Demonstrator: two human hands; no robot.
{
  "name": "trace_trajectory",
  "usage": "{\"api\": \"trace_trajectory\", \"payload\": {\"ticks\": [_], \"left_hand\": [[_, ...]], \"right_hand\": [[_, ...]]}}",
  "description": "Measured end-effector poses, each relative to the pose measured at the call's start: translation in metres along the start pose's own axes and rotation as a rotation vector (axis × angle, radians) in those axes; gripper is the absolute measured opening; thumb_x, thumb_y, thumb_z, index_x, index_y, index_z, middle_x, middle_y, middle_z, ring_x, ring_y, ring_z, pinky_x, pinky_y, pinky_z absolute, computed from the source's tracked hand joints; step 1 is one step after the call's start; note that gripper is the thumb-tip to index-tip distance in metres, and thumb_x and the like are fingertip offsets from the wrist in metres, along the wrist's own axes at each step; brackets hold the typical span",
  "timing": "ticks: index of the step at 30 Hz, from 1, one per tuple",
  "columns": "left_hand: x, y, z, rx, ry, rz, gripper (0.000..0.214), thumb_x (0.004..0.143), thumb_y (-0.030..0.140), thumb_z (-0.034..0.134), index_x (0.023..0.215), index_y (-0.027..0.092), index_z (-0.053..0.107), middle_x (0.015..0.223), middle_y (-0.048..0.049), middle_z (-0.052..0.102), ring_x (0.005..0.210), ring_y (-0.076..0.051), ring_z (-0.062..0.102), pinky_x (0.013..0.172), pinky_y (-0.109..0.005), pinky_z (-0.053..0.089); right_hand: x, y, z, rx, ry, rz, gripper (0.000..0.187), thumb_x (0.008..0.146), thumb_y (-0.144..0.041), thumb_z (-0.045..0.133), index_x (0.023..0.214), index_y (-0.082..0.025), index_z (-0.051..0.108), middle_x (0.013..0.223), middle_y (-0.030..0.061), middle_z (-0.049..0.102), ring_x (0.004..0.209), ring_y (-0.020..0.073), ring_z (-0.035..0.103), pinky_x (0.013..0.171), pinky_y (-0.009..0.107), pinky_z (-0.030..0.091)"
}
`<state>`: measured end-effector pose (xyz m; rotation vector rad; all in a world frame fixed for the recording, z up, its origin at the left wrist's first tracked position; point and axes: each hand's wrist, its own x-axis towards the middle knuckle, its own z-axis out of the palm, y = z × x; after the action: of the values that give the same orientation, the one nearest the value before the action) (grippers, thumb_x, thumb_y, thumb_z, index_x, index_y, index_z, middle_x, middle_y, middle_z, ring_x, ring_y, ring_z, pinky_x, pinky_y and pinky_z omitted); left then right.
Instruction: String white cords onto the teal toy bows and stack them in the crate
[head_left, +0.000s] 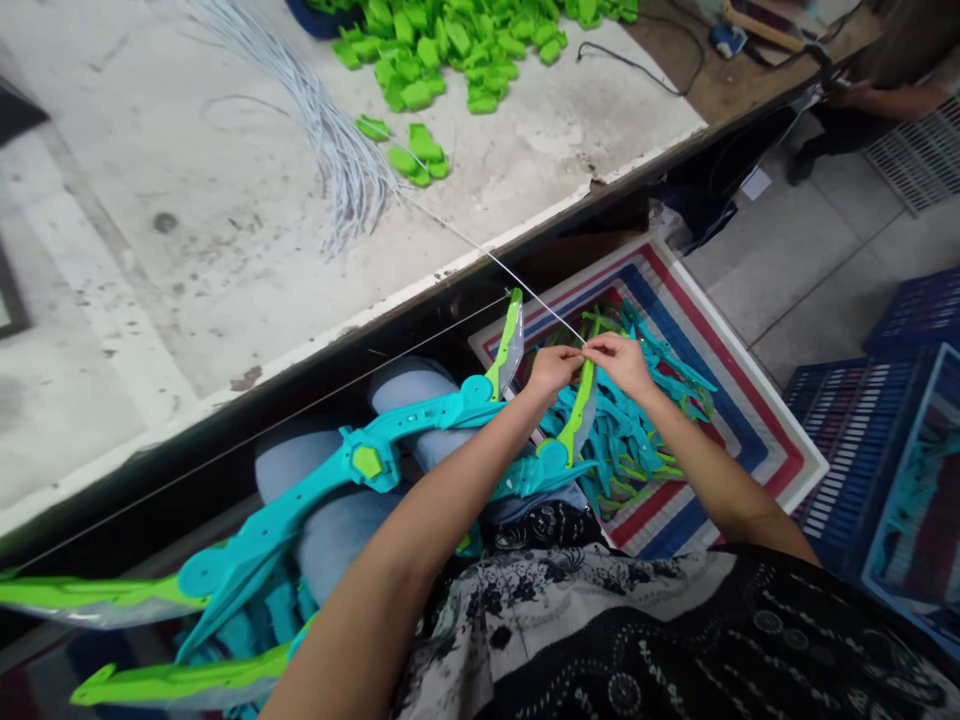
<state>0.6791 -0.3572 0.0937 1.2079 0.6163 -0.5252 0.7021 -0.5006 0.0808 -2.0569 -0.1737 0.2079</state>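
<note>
Both hands meet at the green tip of a toy bow (581,400), whose teal middle passes under my left forearm. My left hand (556,368) is closed, its fingertips pinching at the white string (517,278) beside that tip. From the right, my right hand (616,360) pinches the same string against the tip; the exact contact is too small to make out. The string runs taut up to a bundle of white strings (322,120) on the table. Another teal and green toy bow (300,490) lies across my lap with a string stretched between its tips.
Green plastic pieces (450,50) are heaped on the worn white table (225,300). A striped tray (750,400) beside my lap holds more teal and green bows. Blue crates (847,420) stand at the right. Another person's arm (900,100) shows at the upper right.
</note>
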Motion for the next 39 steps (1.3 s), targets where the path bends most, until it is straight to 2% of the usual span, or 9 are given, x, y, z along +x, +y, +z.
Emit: {"api": "trace_trajectory", "payload": {"ticks": [4, 8, 14, 20, 26, 30, 34, 37, 39], "left_hand": [[0.001, 0.0, 0.0, 0.051, -0.018, 0.06, 0.013, 0.074, 0.004, 0.069, 0.064, 0.012, 0.065, 0.048, 0.0039, 0.051, 0.047, -0.008, 0.048, 0.057, -0.022, 0.045], [-0.004, 0.0, -0.001, 0.031, -0.079, 0.078, 0.009, 0.075, 0.003, 0.067, 0.077, 0.012, 0.069, 0.05, 0.0057, 0.052, 0.046, -0.006, 0.046, 0.056, -0.02, 0.042], [-0.008, 0.0, -0.003, -0.017, -0.151, 0.013, 0.021, 0.069, 0.018, 0.081, 0.064, 0.011, 0.062, 0.055, 0.002, 0.055, 0.05, -0.008, 0.053, 0.058, -0.024, 0.048], [-0.011, -0.001, -0.004, -0.027, -0.22, 0.083, 0.021, 0.074, 0.022, 0.078, 0.071, 0.013, 0.059, 0.061, 0.0027, 0.056, 0.056, -0.006, 0.054, 0.061, -0.021, 0.048], [-0.014, 0.003, -0.001, 0.199, -0.215, 0.141, 0.023, 0.08, 0.019, 0.067, 0.064, 0.016, 0.051, 0.056, 0.0031, 0.05, 0.055, -0.009, 0.052, 0.064, -0.024, 0.049], [-0.03, 0.02, -0.006, 0.459, -0.132, 0.231, 0.029, 0.072, 0.004, 0.062, 0.055, 0.019, 0.045, 0.058, -0.002, 0.051, 0.074, -0.02, 0.06, 0.081, -0.033, 0.047], [-0.079, 0.04, -0.058, 0.691, -0.086, 0.304, 0.026, 0.068, 0.006, 0.058, 0.054, 0.021, 0.043, 0.064, -0.0064, 0.055, 0.086, -0.027, 0.06, 0.091, -0.039, 0.042], [-0.138, 0.044, -0.136, 0.989, -0.104, 0.338, 0.015, 0.077, 0.027, 0.051, 0.062, 0.022, 0.05, 0.074, -0.0066, 0.06, 0.078, -0.023, 0.057, 0.082, -0.036, 0.046], [-0.185, 0.038, -0.197, 0.936, -0.087, 0.261, 0.025, 0.08, 0.043, 0.049, 0.069, 0.023, 0.056, 0.077, -0.0053, 0.063, 0.075, -0.021, 0.056, 0.075, -0.032, 0.048]], "right_hand": [[-0.004, -0.004, -0.002, 0.02, 0.02, 0.0, 0.012, 0.071, -0.031, 0.068, 0.074, -0.021, 0.074, 0.081, 0.0035, 0.069, 0.077, 0.018, 0.063, 0.074, 0.032, 0.051], [-0.006, -0.008, -0.001, 0.051, 0.06, 0.002, 0.013, 0.071, -0.033, 0.07, 0.073, -0.021, 0.074, 0.081, 0.0038, 0.07, 0.08, 0.0186, 0.064, 0.076, 0.033, 0.051], [-0.011, -0.013, -0.004, 0.067, 0.082, -0.004, 0.013, 0.069, -0.036, 0.073, 0.071, -0.023, 0.074, 0.084, 0.0041, 0.07, 0.083, 0.0196, 0.065, 0.08, 0.035, 0.053], [-0.016, -0.02, -0.009, 0.078, 0.085, 0.008, 0.014, 0.069, -0.038, 0.074, 0.072, -0.024, 0.076, 0.085, 0.0043, 0.069, 0.086, 0.0199, 0.064, 0.082, 0.036, 0.053], [-0.019, -0.014, -0.006, 0.129, 0.124, 0.07, 0.018, 0.065, -0.039, 0.077, 0.072, -0.023, 0.075, 0.084, 0.0042, 0.069, 0.087, 0.0207, 0.065, 0.084, 0.037, 0.054], [-0.021, -0.004, -0.007, 0.197, 0.075, 0.169, 0.033, 0.062, -0.042, 0.078, 0.088, -0.022, 0.075, 0.09, 0.0049, 0.071, 0.088, 0.0205, 0.065, 0.084, 0.037, 0.054], [-0.022, 0.007, -0.008, 0.263, 0.062, 0.205, 0.043, 0.059, -0.044, 0.079, 0.094, -0.02, 0.073, 0.089, 0.0047, 0.071, 0.086, 0.0189, 0.065, 0.084, 0.037, 0.053], [-0.021, 0.013, -0.006, 0.303, 0.072, 0.241, 0.043, 0.056, -0.042, 0.08, 0.093, -0.021, 0.071, 0.084, 0.0028, 0.069, 0.081, 0.0173, 0.064, 0.084, 0.037, 0.053], [-0.02, 0.015, -0.005, 0.311, 0.072, 0.266, 0.044, 0.054, -0.041, 0.08, 0.092, -0.022, 0.069, 0.081, 0.0018, 0.068, 0.079, 0.0172, 0.064, 0.083, 0.037, 0.053]]}}
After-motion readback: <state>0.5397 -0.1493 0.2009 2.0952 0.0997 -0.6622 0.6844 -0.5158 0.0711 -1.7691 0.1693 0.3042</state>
